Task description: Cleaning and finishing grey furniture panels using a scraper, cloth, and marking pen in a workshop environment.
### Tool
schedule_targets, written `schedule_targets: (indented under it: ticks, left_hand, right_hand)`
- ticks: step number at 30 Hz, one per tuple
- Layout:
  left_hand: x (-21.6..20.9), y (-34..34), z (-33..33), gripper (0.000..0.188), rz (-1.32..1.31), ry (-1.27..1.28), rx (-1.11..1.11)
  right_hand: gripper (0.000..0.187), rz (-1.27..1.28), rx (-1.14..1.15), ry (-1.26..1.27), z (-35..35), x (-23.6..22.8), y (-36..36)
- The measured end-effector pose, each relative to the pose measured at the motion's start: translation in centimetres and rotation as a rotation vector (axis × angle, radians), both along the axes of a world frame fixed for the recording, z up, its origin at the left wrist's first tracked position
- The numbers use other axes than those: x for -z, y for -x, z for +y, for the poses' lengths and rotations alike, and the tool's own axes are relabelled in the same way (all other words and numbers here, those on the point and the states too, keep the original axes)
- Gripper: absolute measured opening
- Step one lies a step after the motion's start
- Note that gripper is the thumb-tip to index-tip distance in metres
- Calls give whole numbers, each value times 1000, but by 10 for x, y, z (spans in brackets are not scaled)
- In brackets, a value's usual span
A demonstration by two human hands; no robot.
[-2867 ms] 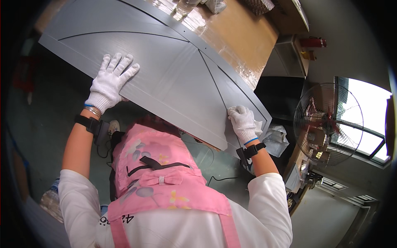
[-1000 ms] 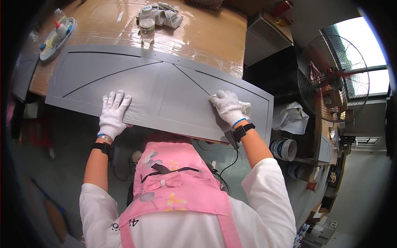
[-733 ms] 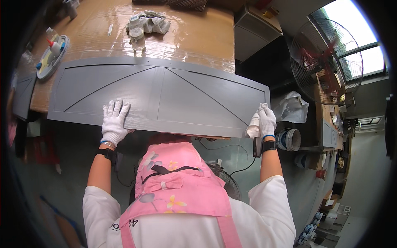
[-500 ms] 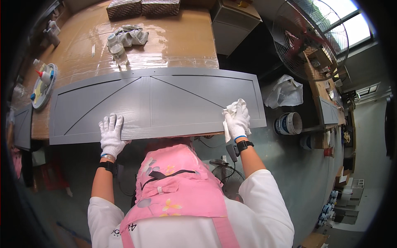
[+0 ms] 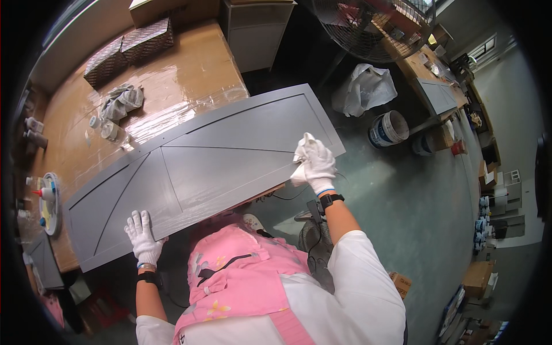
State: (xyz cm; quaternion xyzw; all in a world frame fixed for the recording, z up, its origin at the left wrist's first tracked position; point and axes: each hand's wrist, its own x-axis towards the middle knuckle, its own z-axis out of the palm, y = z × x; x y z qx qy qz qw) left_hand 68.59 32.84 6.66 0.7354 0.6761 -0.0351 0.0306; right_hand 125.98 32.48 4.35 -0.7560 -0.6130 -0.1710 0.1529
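Observation:
A long grey panel (image 5: 230,164) with grooved diagonal lines and a raised border lies flat before me, its right end reaching past the table. My left hand (image 5: 142,237), in a white knitted glove, rests with fingers extended on the near edge toward the panel's left end. At the near edge by the right end, my gloved right hand (image 5: 321,167) grips a white cloth (image 5: 302,150) bunched against the panel. The fingers on its underside are partly hidden by the cloth.
Beyond the panel, the film-covered table (image 5: 190,75) holds a clear bottle (image 5: 109,131), a grey rag (image 5: 122,102) and patterned boxes (image 5: 146,40). An oval tray (image 5: 52,207) with bottles sits at left. A bucket (image 5: 388,129), plastic bag (image 5: 365,89) and large fan (image 5: 374,29) are at right.
The whole view has swung, so the panel now slants upward to the right. My left hand stays on the near edge; my right hand still holds the cloth near the right end.

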Motion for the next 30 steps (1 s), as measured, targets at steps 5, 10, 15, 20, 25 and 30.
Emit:
schedule_targets:
  ticks: [5,10,15,20,25,30]
  left_hand:
    - [-5,6,-3,118,-20,30,-37]
    - [-15,8,3,111,-19,49,-26]
    - [-28,2,-7,98,-27,88,-90]
    - [-16,27,-65,93,-15,80,-191]
    - [-10,80,-72,84,-27,21,-233]
    - [6,156,-105,80,-20,-24,-353]
  right_hand:
    - [41,365,759,203,-6,-51,-142]
    - [40,739,73,288,44,-64,-191]
    - [43,1500,-384,252,143,-19,-151]
    - [43,1426,-41,593,192,-81,77]
    - [37,819,-459,402,243,8,137]
    - [32,391,-518,316,239,-16,283]
